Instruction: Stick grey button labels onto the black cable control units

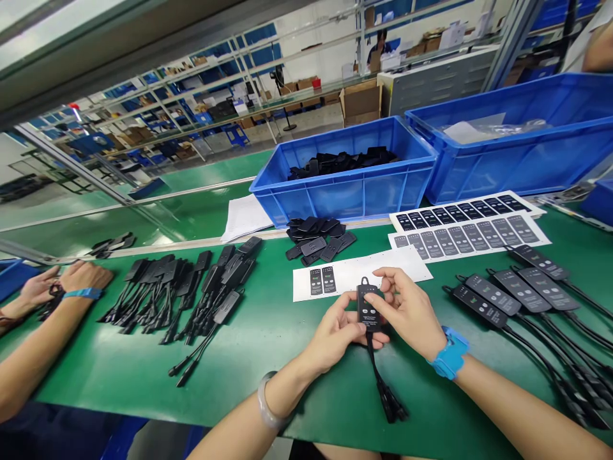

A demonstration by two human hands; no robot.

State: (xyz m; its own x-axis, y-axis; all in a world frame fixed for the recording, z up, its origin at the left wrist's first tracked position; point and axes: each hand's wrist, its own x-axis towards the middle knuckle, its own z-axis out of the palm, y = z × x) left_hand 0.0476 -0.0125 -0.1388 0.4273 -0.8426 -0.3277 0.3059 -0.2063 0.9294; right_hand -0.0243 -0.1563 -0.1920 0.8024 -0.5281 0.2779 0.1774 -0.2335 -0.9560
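Black controller [368,314], label on, sits clamped between left hand [330,337] and right hand [412,313] over the green bench [272,342], labelled units [494,294] seemingly done at right, apparently bare units [228,306] left to do opposite, two labels [328,280] on the nearest sheet [357,271]

Open cardboard box [361,107] beside grey cabinet [433,89] — farther left, probably blue stool [235,134].

Black controller [368,310], label [369,319] up; cables [378,377] at near end
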